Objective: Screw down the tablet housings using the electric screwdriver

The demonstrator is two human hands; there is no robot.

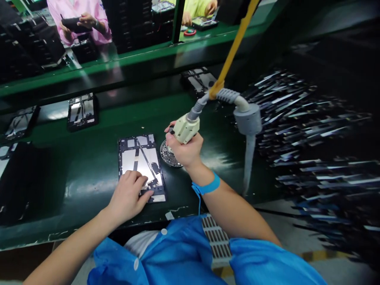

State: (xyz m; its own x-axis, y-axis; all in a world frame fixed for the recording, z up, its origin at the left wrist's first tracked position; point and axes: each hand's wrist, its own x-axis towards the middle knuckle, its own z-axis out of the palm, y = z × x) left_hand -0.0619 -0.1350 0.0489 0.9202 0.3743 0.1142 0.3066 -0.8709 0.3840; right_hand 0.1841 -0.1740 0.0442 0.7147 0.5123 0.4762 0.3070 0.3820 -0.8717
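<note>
My right hand [187, 148] is wrapped round a cream-coloured hand tool [187, 128] on a grey ribbed hose. A round perforated metal disc [169, 154] shows below the fist, just right of an opened tablet [129, 156]. That tablet lies on the green work surface, with silvery plates, a dark strip and a slanting thin cable exposed. Over its lower left part rests my left hand [127, 194], thumb and fingers apart. Its fingertips touch the tablet, and the palm hides the lower left corner. A blue band [208, 184] circles my right wrist.
A yellow strap [233, 51] suspends the hose near a grey cylinder [247, 118]. More opened tablets lie behind, one at back left [81, 111] and one at back right [198, 81]. Dense dark stacks [308, 118] fill the right. Co-workers' hands handle devices across the bench.
</note>
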